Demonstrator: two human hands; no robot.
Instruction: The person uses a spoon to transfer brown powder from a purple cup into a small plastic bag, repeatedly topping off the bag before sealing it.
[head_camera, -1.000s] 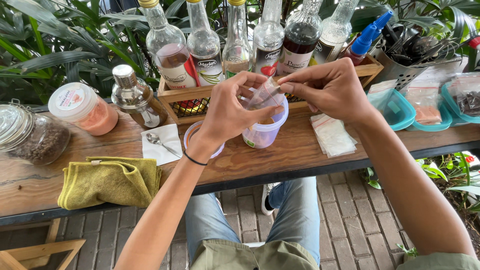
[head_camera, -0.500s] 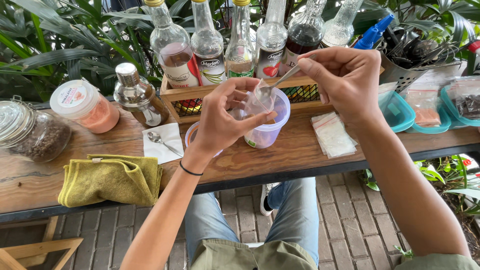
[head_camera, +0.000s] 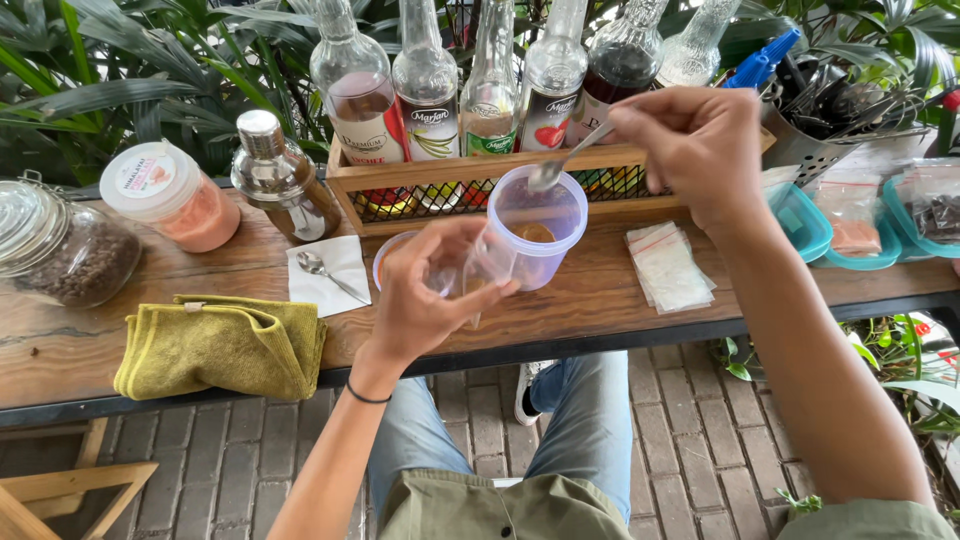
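Note:
My right hand (head_camera: 700, 145) holds a metal spoon (head_camera: 565, 160) with its bowl over the mouth of a clear plastic tub (head_camera: 537, 225) that has brown powder at the bottom. My left hand (head_camera: 430, 295) pinches a small clear plastic bag (head_camera: 480, 275) just in front of and left of the tub, above the wooden counter (head_camera: 600, 300). A pinkish lid (head_camera: 385, 270) lies partly hidden behind my left hand.
A wooden crate (head_camera: 500, 185) of syrup bottles stands behind the tub. A stack of small bags (head_camera: 665, 265) lies right. Left are a napkin with a teaspoon (head_camera: 325, 270), a yellow cloth (head_camera: 220, 345), a shaker (head_camera: 280, 180), a pink tub (head_camera: 175, 195), a bean jar (head_camera: 65, 250).
My left hand has dropped with the small bag from in front of the tub toward the counter edge. My right hand has lifted the spoon up and right, clear of the bag.

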